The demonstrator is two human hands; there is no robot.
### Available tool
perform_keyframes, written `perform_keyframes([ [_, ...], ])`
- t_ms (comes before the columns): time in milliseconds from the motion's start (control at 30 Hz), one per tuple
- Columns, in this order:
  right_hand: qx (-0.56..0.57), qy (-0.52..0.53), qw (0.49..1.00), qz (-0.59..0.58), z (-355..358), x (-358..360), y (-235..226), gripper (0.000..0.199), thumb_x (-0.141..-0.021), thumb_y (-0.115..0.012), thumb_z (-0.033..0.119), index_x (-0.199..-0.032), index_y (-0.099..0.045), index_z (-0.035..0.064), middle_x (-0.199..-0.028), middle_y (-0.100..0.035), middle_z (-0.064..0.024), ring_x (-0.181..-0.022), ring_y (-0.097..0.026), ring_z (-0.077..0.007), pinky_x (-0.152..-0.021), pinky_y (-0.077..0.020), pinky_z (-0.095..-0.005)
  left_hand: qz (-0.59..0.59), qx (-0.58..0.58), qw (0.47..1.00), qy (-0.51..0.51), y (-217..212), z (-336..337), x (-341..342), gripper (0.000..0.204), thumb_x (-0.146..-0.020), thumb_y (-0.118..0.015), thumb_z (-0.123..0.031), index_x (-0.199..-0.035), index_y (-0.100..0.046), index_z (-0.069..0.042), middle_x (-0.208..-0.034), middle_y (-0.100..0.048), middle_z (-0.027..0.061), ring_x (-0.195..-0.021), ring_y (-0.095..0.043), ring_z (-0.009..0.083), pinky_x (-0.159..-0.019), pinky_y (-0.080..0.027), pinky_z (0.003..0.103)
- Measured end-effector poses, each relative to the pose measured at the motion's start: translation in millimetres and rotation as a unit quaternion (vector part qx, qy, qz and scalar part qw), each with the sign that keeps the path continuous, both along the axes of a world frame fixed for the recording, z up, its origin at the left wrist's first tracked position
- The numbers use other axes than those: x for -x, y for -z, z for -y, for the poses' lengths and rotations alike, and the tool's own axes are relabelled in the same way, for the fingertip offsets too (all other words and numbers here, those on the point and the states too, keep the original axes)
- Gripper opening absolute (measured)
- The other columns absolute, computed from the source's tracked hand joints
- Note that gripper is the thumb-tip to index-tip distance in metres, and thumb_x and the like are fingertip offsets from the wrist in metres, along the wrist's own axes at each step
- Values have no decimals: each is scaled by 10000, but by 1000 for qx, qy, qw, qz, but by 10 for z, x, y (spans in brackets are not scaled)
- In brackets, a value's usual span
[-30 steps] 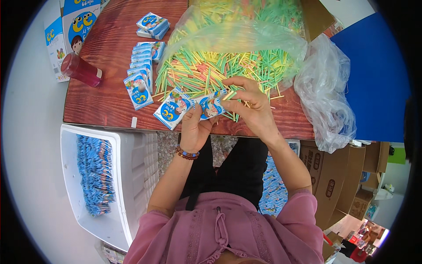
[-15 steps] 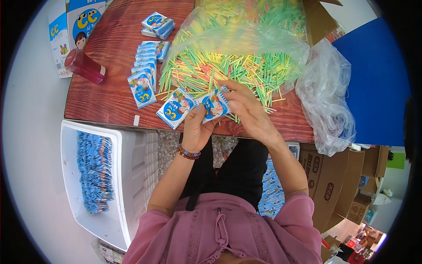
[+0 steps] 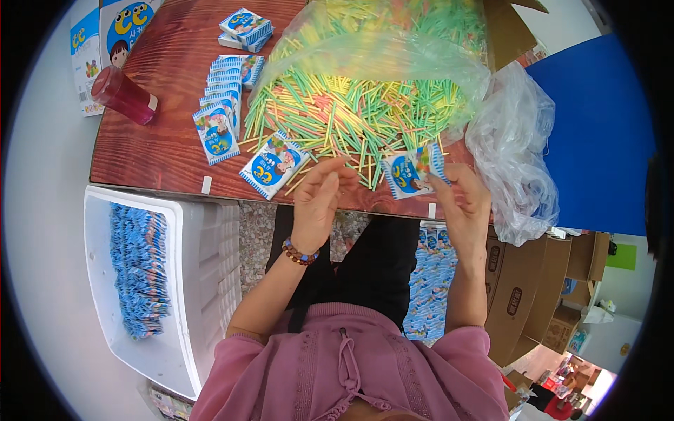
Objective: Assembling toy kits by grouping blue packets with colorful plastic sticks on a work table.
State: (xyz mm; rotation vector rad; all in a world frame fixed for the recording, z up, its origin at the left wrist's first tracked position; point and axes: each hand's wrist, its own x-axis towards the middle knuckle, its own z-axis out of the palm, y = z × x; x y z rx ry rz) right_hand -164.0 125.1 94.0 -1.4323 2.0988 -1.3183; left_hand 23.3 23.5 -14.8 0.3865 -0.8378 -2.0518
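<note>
A small blue-and-white packet (image 3: 406, 175) hangs from my right hand (image 3: 469, 200), pinched between thumb and fingers at its right side. It is over the table's front edge, in front of the loose sticks. My left hand (image 3: 319, 207) is at the front of the pile, its fingers loosely bent and apart, with no packet in them. Just left of it, a similar packet (image 3: 274, 165) lies flat on the table. Thin yellow, green and pink sticks (image 3: 351, 119) spill from a clear plastic bag (image 3: 379, 59) behind both hands.
An overlapping row of packets (image 3: 217, 130) and a small stack (image 3: 246, 28) lie on the left of the wooden table (image 3: 168, 158), near a pink-red jar (image 3: 125, 95). A white bin (image 3: 186, 281) of packets stands lower left. Crumpled clear plastic (image 3: 512, 147) lies right, beside cardboard boxes (image 3: 523, 295).
My right hand has moved right and now holds the packet that was in my left hand. My left hand has let go of it. The view has shifted slightly.
</note>
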Motion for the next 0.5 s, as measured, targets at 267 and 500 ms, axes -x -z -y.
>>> perform_keyframes([
  [267, -9, -89, 993, -72, 71, 37, 68, 121, -800, -684, 55, -911, -673, 7, -933, -672, -99, -788, -639, -228, -642, -469, -299, 137, 164, 974, -68, -203, 59, -52, 411, -905, -585, -19, -1305, -497, -23, -1182, -589, 78, -1084, -541, 149, -930, -439, 305],
  [500, -33, -230, 962, 144, 793, -329, 10, 79, -876, -638, 46, -909, -669, -19, -838, -629, -34, -718, -551, -70, -626, -431, -231, 203, 170, 964, -2, -389, 380, -318, 262, -827, -714, -31, -1076, -635, -4, -981, -636, 9, -881, -569, 53, -784, -465, 217],
])
